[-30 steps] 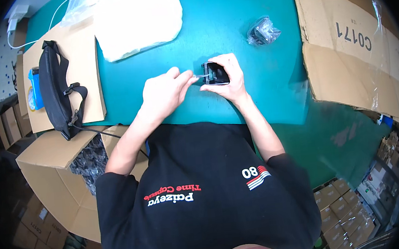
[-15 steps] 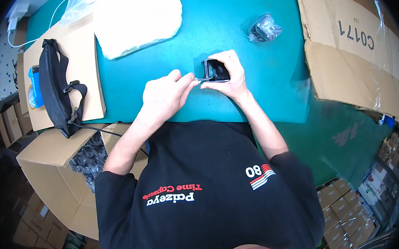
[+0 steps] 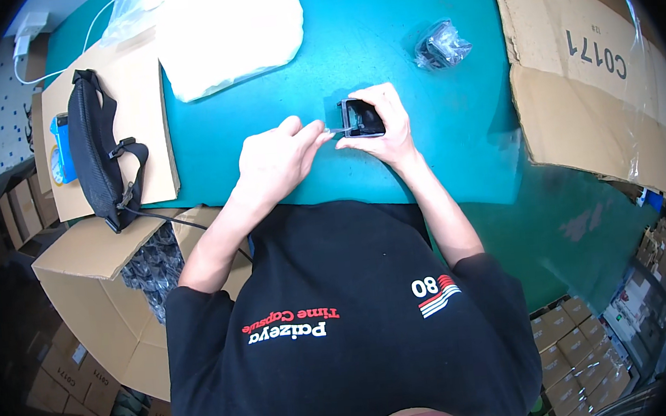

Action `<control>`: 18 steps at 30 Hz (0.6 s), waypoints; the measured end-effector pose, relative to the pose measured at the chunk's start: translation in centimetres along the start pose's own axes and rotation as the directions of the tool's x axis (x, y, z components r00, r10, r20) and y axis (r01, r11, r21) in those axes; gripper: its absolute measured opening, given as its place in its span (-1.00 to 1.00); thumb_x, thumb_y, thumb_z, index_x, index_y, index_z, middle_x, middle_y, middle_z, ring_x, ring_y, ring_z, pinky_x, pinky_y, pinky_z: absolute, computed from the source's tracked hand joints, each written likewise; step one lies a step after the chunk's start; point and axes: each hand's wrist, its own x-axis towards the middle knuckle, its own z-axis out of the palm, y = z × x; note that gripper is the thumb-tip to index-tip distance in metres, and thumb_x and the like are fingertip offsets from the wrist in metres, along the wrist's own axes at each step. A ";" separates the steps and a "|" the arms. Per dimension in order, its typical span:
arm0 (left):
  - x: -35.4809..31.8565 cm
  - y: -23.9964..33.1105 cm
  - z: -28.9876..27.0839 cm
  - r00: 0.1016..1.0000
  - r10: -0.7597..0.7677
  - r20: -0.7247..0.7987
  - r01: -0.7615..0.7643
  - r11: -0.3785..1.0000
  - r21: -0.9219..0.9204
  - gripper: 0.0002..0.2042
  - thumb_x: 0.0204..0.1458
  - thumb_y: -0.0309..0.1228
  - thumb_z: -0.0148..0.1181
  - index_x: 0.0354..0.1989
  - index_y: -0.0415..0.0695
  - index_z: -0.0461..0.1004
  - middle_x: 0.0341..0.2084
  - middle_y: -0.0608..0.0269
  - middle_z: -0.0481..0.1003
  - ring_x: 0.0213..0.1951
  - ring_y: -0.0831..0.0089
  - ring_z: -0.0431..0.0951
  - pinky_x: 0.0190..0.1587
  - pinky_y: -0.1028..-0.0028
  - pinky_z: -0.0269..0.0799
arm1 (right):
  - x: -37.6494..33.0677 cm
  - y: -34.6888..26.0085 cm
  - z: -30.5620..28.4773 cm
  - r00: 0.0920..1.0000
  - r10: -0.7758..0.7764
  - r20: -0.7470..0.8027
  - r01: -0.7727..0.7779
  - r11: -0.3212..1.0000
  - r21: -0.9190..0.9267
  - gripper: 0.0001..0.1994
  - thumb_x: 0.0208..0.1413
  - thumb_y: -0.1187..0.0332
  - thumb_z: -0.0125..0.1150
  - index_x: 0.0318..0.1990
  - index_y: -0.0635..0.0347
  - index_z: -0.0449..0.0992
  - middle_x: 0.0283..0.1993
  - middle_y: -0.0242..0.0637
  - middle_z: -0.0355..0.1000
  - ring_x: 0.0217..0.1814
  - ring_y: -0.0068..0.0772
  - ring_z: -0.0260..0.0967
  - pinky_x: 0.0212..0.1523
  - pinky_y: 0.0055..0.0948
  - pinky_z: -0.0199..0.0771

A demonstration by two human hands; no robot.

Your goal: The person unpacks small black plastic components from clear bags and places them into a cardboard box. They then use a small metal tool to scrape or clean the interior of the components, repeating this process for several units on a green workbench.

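Observation:
Over the green table [image 3: 393, 172], my right hand [image 3: 394, 127] grips a small black open-fronted box [image 3: 369, 118] with a clear rim, thumb below and fingers over the top. The opening faces left, and its dark inside is hard to make out. My left hand [image 3: 277, 159] is closed on a thin silvery tool [image 3: 339, 130], whose kind is too small to tell. Its tip reaches the lower part of the box's opening. Both hands are close together in front of my chest, a short gap between their fingers.
A clear-wrapped dark item [image 3: 442, 45] lies to the far right. White plastic sheeting [image 3: 231, 35] covers the back left. A black pouch with a strap [image 3: 96, 153] rests on cardboard [image 3: 150, 89]. An open carton [image 3: 76, 258] with wrapped dark pieces stands below; another carton [image 3: 589, 98] stands right.
The box and the thin tool have shifted only slightly, and the tool's angle at the opening differs a little. Both hands keep their hold.

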 end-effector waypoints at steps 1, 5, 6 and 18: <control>-0.4 -0.1 0.1 1.000 0.010 -0.005 -0.010 1.000 -0.021 -0.83 0.20 -0.19 0.27 -0.14 0.07 0.64 -0.56 0.26 0.39 -0.60 0.24 0.52 -0.56 0.32 0.43 | 0.0 0.0 0.0 1.000 -0.001 -0.001 0.001 1.000 0.001 -0.24 -0.43 0.05 0.74 0.01 0.17 0.56 -0.12 -0.23 0.51 -0.14 -0.22 0.43 -0.16 -0.30 0.50; -1.0 -0.1 -0.1 1.000 0.018 -0.022 -0.019 0.998 -0.060 -0.83 0.20 -0.19 0.27 -0.14 0.07 0.65 -0.56 0.26 0.38 -0.59 0.24 0.52 -0.56 0.32 0.43 | 0.1 -0.1 0.0 1.000 0.001 -0.001 -0.001 1.000 0.004 -0.24 -0.44 0.05 0.74 0.01 0.17 0.56 -0.12 -0.23 0.51 -0.13 -0.22 0.43 -0.16 -0.30 0.51; -0.9 -0.1 -0.1 1.000 0.005 -0.010 -0.005 0.999 -0.053 -0.83 0.20 -0.19 0.27 -0.14 0.06 0.65 -0.56 0.26 0.39 -0.59 0.24 0.53 -0.56 0.32 0.43 | 0.1 -0.2 0.0 1.000 0.003 0.000 -0.003 1.000 0.004 -0.24 -0.44 0.05 0.74 0.01 0.17 0.56 -0.12 -0.23 0.51 -0.13 -0.22 0.43 -0.16 -0.30 0.51; -0.4 -0.3 -0.3 0.999 -0.015 0.030 0.016 0.999 -0.046 -0.82 0.20 -0.20 0.27 -0.15 0.05 0.66 -0.55 0.27 0.42 -0.57 0.25 0.54 -0.54 0.33 0.45 | 0.0 -0.1 0.0 1.000 0.013 0.002 -0.013 1.000 0.000 -0.25 -0.44 0.05 0.74 -0.02 0.17 0.57 -0.12 -0.23 0.51 -0.12 -0.22 0.44 -0.14 -0.28 0.52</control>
